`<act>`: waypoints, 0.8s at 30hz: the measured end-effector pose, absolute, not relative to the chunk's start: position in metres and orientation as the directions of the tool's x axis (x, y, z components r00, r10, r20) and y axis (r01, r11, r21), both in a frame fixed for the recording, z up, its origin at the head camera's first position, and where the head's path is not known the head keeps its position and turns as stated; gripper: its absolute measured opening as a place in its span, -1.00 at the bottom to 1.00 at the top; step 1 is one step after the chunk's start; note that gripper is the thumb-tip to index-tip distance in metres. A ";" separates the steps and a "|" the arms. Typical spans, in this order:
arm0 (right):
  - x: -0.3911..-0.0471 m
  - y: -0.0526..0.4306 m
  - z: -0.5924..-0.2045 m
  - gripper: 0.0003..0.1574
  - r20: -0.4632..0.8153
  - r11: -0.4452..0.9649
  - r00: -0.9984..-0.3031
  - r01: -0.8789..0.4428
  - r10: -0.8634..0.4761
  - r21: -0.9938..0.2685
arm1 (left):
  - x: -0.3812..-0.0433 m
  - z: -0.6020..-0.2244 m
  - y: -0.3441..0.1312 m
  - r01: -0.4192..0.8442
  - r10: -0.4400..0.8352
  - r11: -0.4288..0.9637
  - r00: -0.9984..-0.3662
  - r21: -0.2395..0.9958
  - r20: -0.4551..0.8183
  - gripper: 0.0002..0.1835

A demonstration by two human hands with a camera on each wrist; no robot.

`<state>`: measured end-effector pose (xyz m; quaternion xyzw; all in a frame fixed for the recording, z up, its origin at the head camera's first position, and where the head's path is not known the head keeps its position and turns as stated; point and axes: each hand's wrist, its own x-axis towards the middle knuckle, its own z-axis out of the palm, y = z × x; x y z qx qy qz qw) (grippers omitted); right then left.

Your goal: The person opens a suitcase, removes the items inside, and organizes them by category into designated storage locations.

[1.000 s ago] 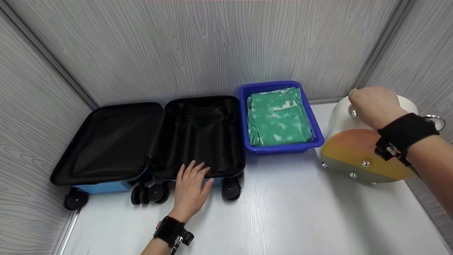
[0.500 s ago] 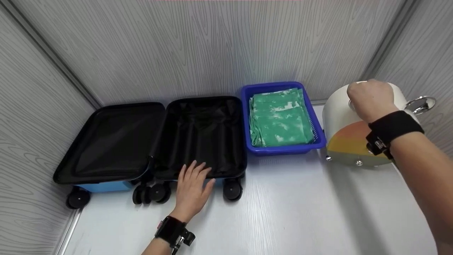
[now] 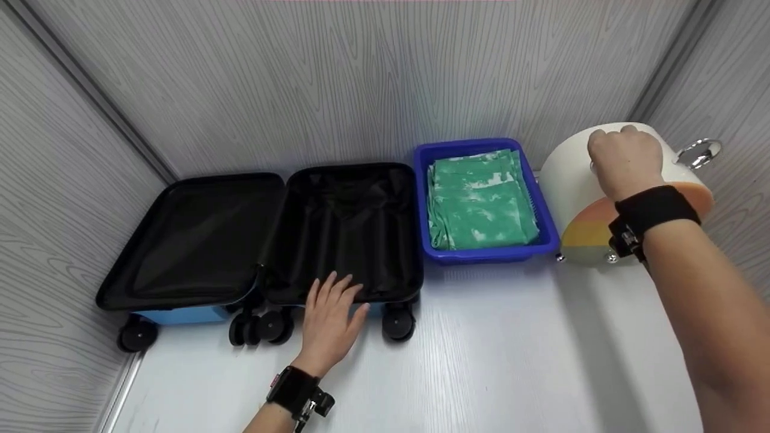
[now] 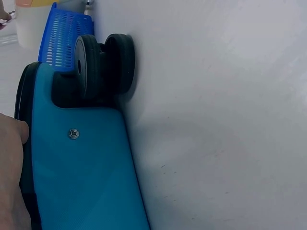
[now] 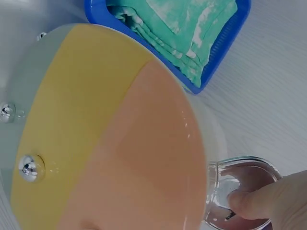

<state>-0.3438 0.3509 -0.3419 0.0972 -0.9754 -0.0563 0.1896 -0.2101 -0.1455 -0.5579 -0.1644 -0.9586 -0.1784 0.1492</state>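
My left hand (image 3: 329, 328) rests with straight, spread fingers over the near rim of an open blue suitcase (image 3: 346, 240) with black lining. In the left wrist view part of the hand lies along the rim of the blue shell (image 4: 86, 167). At the right, my right hand (image 3: 625, 159) grips a chrome ring handle (image 5: 223, 191) on a rounded white box (image 3: 568, 174). Its front (image 5: 124, 134) has orange, yellow and grey-green bands and round metal knobs. A second chrome handle (image 3: 699, 153) sticks out on its far right. In the head view the right hand hides the gripped handle.
A blue basket (image 3: 487, 255) with folded green-and-white cloth (image 3: 481, 201) stands between suitcase and box. The suitcase's other half (image 3: 198, 240) lies open at left. Black wheels (image 3: 398, 323) face the near side. Panel walls (image 3: 337, 78) enclose the white surface (image 3: 469, 361).
My right hand has moved the white box leftward and farther back, close to the basket, and the box has turned. The left hand stays at the suitcase rim.
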 end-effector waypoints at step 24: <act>-0.341 0.306 -0.376 -0.42 0.349 0.955 -0.891 -0.289 -0.292 0.061 | -0.257 -0.480 -0.149 0.332 0.309 0.912 -0.942 0.241 0.129 -0.31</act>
